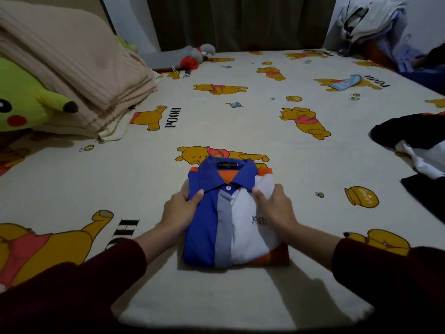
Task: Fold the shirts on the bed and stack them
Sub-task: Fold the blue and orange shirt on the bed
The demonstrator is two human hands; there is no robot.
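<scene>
A folded collared shirt (228, 227), blue on the left, grey placket, white on the right with orange trim, lies collar-away on the bed in front of me. My left hand (179, 213) grips its left edge, thumb on top below the collar and fingers tucked under. My right hand (274, 208) holds the right edge the same way, thumb on the white panel. A heap of unfolded black and white clothes (414, 145) lies at the bed's right edge.
The bedsheet (240, 116) is cream with yellow bear prints. A folded beige blanket (79, 75) and a green plush toy (26, 102) sit at the left. A grey plush toy (197, 56) and a clothes pile (375, 25) lie at the far end.
</scene>
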